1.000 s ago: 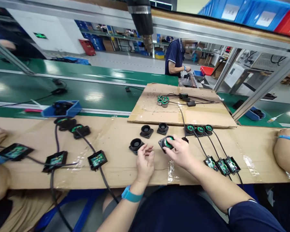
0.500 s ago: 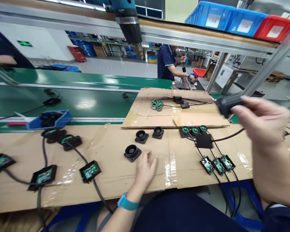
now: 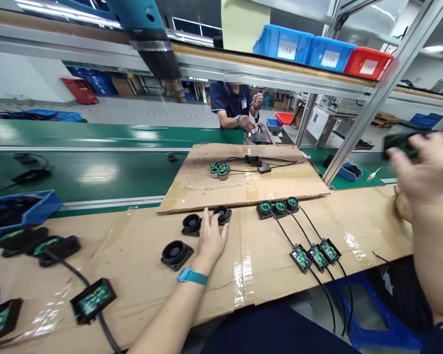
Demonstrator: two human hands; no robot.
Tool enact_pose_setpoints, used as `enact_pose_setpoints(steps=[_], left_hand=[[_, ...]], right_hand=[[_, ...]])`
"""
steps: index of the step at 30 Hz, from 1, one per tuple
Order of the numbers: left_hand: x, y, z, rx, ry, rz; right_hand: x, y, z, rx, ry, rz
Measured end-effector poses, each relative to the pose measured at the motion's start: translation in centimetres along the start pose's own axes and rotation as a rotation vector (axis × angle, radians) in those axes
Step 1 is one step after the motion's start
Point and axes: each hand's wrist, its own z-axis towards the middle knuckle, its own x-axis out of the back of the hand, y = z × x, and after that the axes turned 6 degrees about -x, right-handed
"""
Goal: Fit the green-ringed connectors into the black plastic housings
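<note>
Brown cardboard sheeting (image 3: 140, 255) is covering the bench; mid-frame, the left hand (image 3: 211, 238) is lying flat, fingers spread, touching a black round speaker housing (image 3: 222, 214). At right, the right hand (image 3: 426, 169) is clamping a black green-faced module (image 3: 400, 142) (blurred); a steadier grip seems wise.

Three black round speaker housings (image 3: 176, 254) are placed on the brown cardboard sheet (image 3: 140, 255), and the left hand (image 3: 211, 237) is laid among them. To their right, three green-topped speakers (image 3: 278, 207) are lined up, with their small circuit boards (image 3: 315, 255) lying in front. Behind them, a smaller cardboard panel (image 3: 243, 184) is laid, and the green conveyor belt (image 3: 96, 172) is found further behind.
</note>
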Motion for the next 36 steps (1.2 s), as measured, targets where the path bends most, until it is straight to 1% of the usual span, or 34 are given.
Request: enact_pose_setpoints(steps=[1,2,4,5,7,9,10,12,14,16,17,18,19,20,22,23,24,25,26,27,29,30,32,34,36], left_hand=[[-0.1,-0.2,-0.1,-0.014,0.012,-0.013],[0.0,-0.3,-0.2,-0.035,0.018,-0.026],[0.4,-0.2,-0.6,-0.086,0.022,-0.055],[0.8,0.0,-1.0,-0.103,0.028,-0.064],[1.6,0.4,-1.8,-0.111,0.035,-0.065],[2.3,0.8,-3.0,-0.104,0.038,-0.064],[2.6,0.9,-3.6,-0.094,0.044,-0.064],[2.8,1.2,-4.6,-0.049,0.063,-0.051],[2.8,1.3,-5.0,0.022,0.067,-0.014],[2.6,1.2,-4.8,0.083,0.034,0.005],[2.5,1.1,-4.6,0.107,0.012,-0.005],[2.5,1.0,-4.4,0.128,-0.010,-0.025],[2.4,0.9,-4.2,0.143,-0.029,-0.051],[2.4,0.8,-4.0,0.156,-0.043,-0.074],[2.4,0.7,-3.8,0.177,-0.054,-0.103],[2.4,0.7,-3.8,0.185,-0.056,-0.109],[2.4,0.7,-3.8,0.194,-0.058,-0.114],[2.4,0.7,-3.9,0.202,-0.065,-0.121],[2.5,0.7,-3.9,0.212,-0.075,-0.127],[2.5,0.8,-3.9,0.222,-0.085,-0.132],[2.7,1.1,-3.9,0.245,-0.101,-0.142],[2.8,1.3,-3.8,0.258,-0.104,-0.151],[3.2,1.7,-3.6,0.287,-0.104,-0.175],[3.4,2.0,-3.4,0.306,-0.102,-0.203],[3.6,2.1,-3.2,0.314,-0.099,-0.215]], right_hand=[[-2.5,-0.5,-1.5,-0.057,-0.035,-0.074],[-5.3,-1.1,-3.4,-0.089,-0.175,-0.102],[-10.8,-2.1,-7.8,-0.144,-0.476,-0.030],[-13.2,-2.6,-10.0,-0.193,-0.614,0.003],[-16.9,-3.2,-14.0,-0.201,-0.705,0.029],[-19.1,-3.3,-16.5,-0.205,-0.720,0.041],[-19.8,-3.1,-17.1,-0.209,-0.720,0.046],[-20.8,-2.2,-17.1,-0.220,-0.731,0.055],[-21.7,-1.0,-16.1,-0.210,-0.781,0.046],[-22.4,-0.4,-14.3,-0.198,-0.877,-0.013],[-22.8,-0.7,-13.2,-0.200,-0.906,-0.061],[-23.1,-1.5,-12.1,-0.202,-0.898,-0.106],[-23.3,-2.9,-11.0,-0.189,-0.851,-0.128],[-23.7,-4.9,-9.9,-0.152,-0.777,-0.114],[-24.6,-10.6,-7.9,0.000,-0.617,0.028],[-25.3,-14.0,-7.0,0.087,-0.586,0.134],[-26.2,-17.6,-6.1,0.155,-0.587,0.238],[-27.3,-21.3,-5.3,0.190,-0.619,0.310],[-28.5,-24.8,-4.5,0.196,-0.668,0.349],[-29.7,-28.0,-3.7,0.199,-0.687,0.373],[-32.2,-33.5,-2.5,0.178,-0.716,0.395],[-33.2,-35.6,-2.1,0.164,-0.733,0.402],[-34.9,-38.7,-1.6,0.133,-0.794,0.411],[-35.9,-40.6,-1.6,0.093,-0.854,0.407],[-36.4,-41.3,-2.0,0.046,-0.877,0.398]])
